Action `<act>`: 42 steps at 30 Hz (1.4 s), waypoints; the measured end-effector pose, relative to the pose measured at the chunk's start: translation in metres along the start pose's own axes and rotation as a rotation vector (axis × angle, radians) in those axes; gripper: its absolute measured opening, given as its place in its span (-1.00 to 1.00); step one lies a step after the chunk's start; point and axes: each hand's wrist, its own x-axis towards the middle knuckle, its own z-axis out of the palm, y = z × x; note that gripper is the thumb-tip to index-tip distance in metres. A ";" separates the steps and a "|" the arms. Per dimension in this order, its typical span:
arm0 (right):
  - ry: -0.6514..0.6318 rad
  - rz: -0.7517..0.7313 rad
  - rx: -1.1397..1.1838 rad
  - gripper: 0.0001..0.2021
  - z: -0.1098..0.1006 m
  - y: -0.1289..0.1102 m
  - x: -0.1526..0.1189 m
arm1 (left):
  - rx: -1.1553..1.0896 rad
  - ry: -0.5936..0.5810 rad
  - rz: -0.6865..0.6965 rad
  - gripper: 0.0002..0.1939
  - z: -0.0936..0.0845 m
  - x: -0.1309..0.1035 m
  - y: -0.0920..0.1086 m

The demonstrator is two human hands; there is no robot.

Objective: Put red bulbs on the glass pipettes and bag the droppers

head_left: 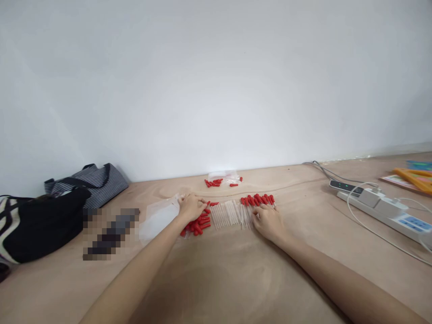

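While the left hand bends over a red heap, the right hand rests at a row of red-tipped tubes

Taking the row of slender, clear, glass-like tubes (224, 214) on the light-brown wooden table (216, 270) as the dial's centre, the left hand (191, 207) lies towards ten o'clock. Its fingers curve down at the heap of small, red, rubbery-looking bulbs (199, 225) at nine; whether they pinch one cannot be told. The right hand (269, 221) is at three, its fingers bent close together by the tubes fitted with red bulbs (257, 199) at two; whether it clamps a tube is unclear.

Just beyond the left hand, at nine, lies a translucent white plastic sheet (157, 220). More loose red bulbs (213, 182) sit near twelve, beside a clear plastic bag (222, 174). Well apart, a striped grey fabric bag (106, 186) stands at ten, with a black cloth bag (50, 222) at nine. At three, a long white power strip (388, 213) holds white plugs (391, 205)
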 end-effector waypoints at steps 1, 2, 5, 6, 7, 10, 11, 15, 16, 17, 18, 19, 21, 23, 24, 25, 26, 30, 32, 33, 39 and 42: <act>-0.010 0.024 0.009 -0.79 -0.001 -0.002 0.001 | 0.005 -0.020 0.023 -0.86 0.003 0.008 0.003; -0.027 0.049 0.016 -0.79 -0.002 -0.004 0.002 | 0.012 -0.040 0.044 -0.86 0.006 0.015 0.007; -0.120 0.110 0.004 -0.77 -0.008 -0.009 0.008 | 0.040 -0.084 0.083 -0.85 0.017 0.031 0.014; -0.154 0.121 -0.004 -0.77 -0.010 -0.010 0.010 | 0.051 -0.096 0.087 -0.83 0.020 0.035 0.015; -0.184 0.128 -0.009 -0.77 -0.011 -0.011 0.013 | 0.060 -0.107 0.089 -0.81 0.024 0.037 0.016; -0.222 0.144 -0.006 -0.81 -0.014 -0.011 0.020 | 0.071 -0.130 0.093 -0.74 0.032 0.042 0.015; -0.223 0.148 -0.004 -0.84 -0.015 -0.012 0.022 | 0.067 -0.130 0.095 -0.73 0.033 0.043 0.015; -0.222 0.163 0.002 -0.88 -0.014 -0.014 0.028 | 0.028 -0.086 0.104 -0.77 0.032 0.041 0.017; -0.223 0.166 0.005 -0.89 -0.014 -0.014 0.029 | 0.013 -0.062 0.106 -0.82 0.030 0.038 0.019; -0.224 0.169 0.009 -0.88 -0.014 -0.014 0.029 | -0.005 -0.034 0.108 -0.87 0.027 0.035 0.022; -0.225 0.171 0.012 -0.88 -0.015 -0.014 0.030 | -0.027 -0.006 0.112 -0.90 0.023 0.030 0.024; -0.225 0.170 0.016 -0.88 -0.017 -0.013 0.030 | -0.052 0.021 0.117 -0.90 0.019 0.023 0.026; -0.222 0.159 0.025 -0.87 -0.021 -0.010 0.028 | -0.110 0.060 0.134 -0.89 0.012 0.003 0.029; -0.220 0.138 0.032 -0.83 -0.025 -0.004 0.025 | -0.169 0.075 0.152 -0.87 0.007 -0.024 0.029; -0.202 0.111 0.053 -0.81 -0.027 -0.001 0.022 | -0.197 0.066 0.167 -0.87 0.007 -0.039 0.028; -0.172 0.068 0.096 -0.81 -0.027 0.002 0.018 | -0.219 0.058 0.183 -0.87 0.008 -0.054 0.027; -0.131 0.009 0.162 -0.81 -0.027 0.005 0.013 | -0.249 0.053 0.193 -0.87 0.010 -0.068 0.026; 0.039 -0.260 0.493 -0.87 -0.020 0.007 -0.014 | -0.463 0.058 0.259 -0.80 0.022 -0.106 0.026; 0.051 -0.338 0.578 -0.89 -0.016 0.003 -0.027 | -0.505 0.034 0.262 -0.78 0.026 -0.113 0.029; 0.040 -0.362 0.594 -0.89 -0.015 -0.001 -0.033 | -0.515 0.029 0.255 -0.78 0.026 -0.115 0.031; -0.059 -0.447 0.553 -0.82 -0.013 -0.021 -0.048 | -0.526 0.034 0.224 -0.83 0.020 -0.115 0.036; -0.088 -0.470 0.559 -0.82 -0.012 -0.027 -0.049 | -0.511 0.041 0.219 -0.84 0.019 -0.115 0.036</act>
